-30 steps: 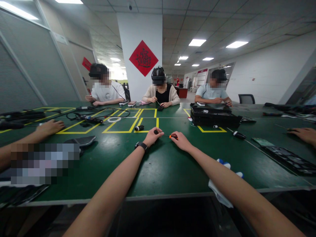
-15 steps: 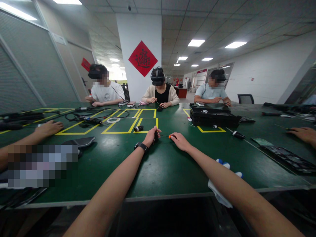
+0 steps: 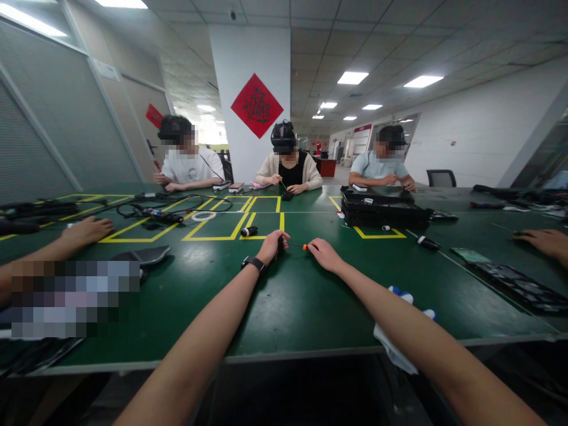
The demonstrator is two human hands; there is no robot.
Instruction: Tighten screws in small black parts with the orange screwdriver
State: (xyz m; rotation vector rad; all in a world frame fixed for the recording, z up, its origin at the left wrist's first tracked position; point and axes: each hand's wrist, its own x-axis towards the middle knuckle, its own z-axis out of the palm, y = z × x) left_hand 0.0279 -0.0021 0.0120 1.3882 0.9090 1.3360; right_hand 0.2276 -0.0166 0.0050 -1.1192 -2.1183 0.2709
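Near the middle of the green table [image 3: 284,307], my left hand [image 3: 271,248] is closed around a small dark part [image 3: 280,245], held on edge and mostly covered by the fingers. My right hand [image 3: 325,254] grips a screwdriver [image 3: 305,247] by its handle, of which only an orange end shows. Its thin shaft points left, and the tip meets the dark part or lies close to it; I cannot tell which. A black watch is on my left wrist.
Beyond my left hand lies a black-and-white cylinder [image 3: 249,231]. A black case [image 3: 384,208] stands at the back right, a circuit board [image 3: 510,278] at the right. Blue-tipped white gloves [image 3: 394,346] hang over the front edge under my right forearm. Co-workers' hands rest left and right.
My hands stay almost in place, with the screwdriver still pointed at the dark part. The right hand has shifted very slightly.
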